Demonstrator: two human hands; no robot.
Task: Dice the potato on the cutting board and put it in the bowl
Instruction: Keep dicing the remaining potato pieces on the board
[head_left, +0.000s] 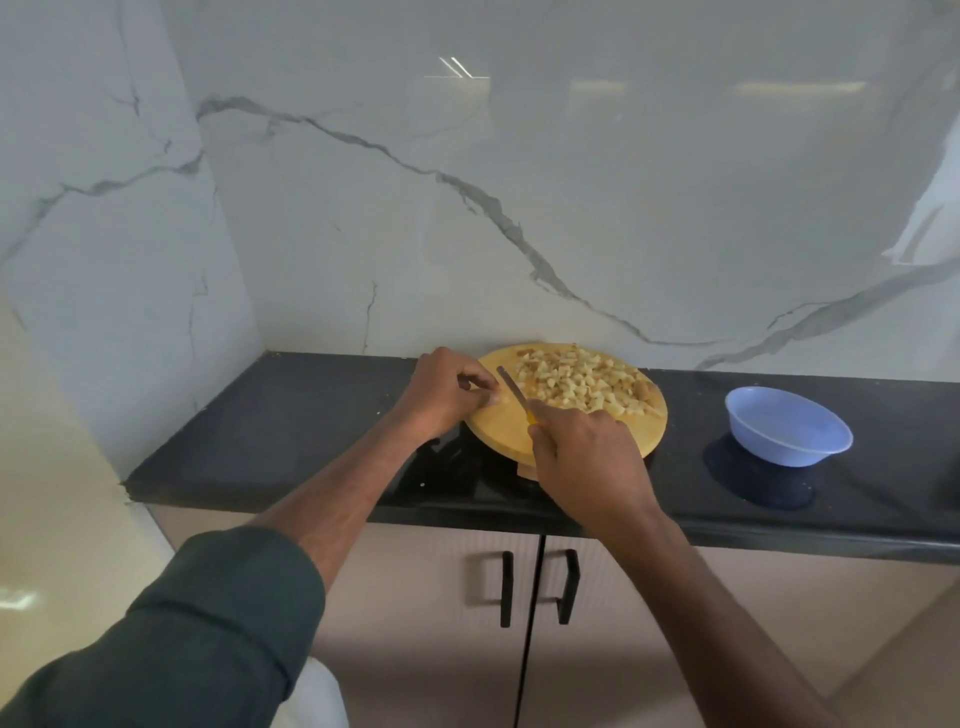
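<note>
Right hand (587, 457) grips the knife (511, 388) over the cutting board (498, 431); left hand (447, 395) pinches a potato piece (503, 399) at the board's left edge.

A: What does the right hand (587, 457) cover?
B: Most of the knife (511, 387) handle, plus the near edge of the cutting board (498, 436) under it.
A: And at the left hand (441, 395)?
B: Something small sits at its fingertips, too tiny to identify.
A: The table (291, 415)?
B: Cut off by the frame's right edge, past the bowl (787, 431).
</note>
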